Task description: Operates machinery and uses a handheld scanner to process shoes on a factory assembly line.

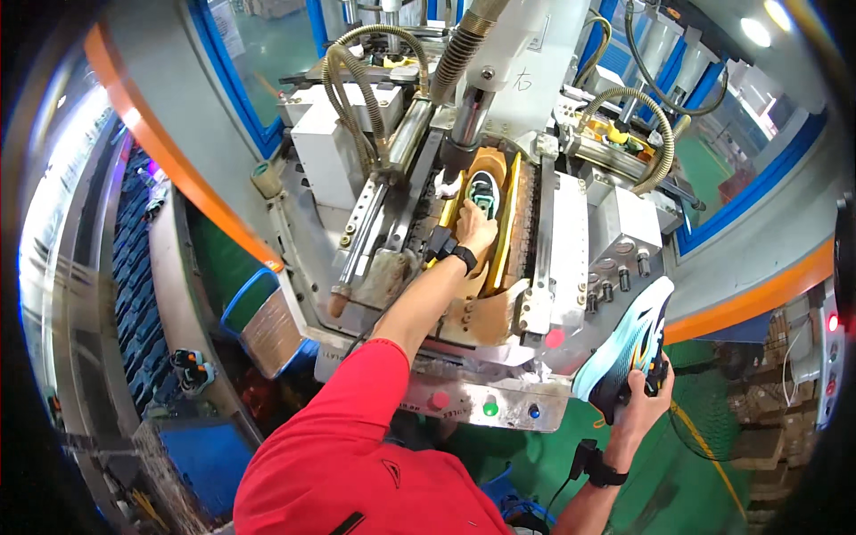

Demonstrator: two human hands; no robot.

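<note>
Reaching into the machine, my left hand has its fingers closed on the near end of a black, white and mint-green shoe. That shoe lies lengthwise in a brown-lined trough with yellow sides, under a metal press ram. My fingertips are partly hidden against the shoe. Off to the right, outside the machine, my right hand grips a second running shoe, light blue and black with a thick white sole. It is tilted, toe up, with the sole turned away from my body.
Metal cylinders and hoses flank the trough. A front panel carries coloured buttons. A blue-rimmed bin stands at the left, beside a conveyor with another shoe near it. Stacked cartons are at the right.
</note>
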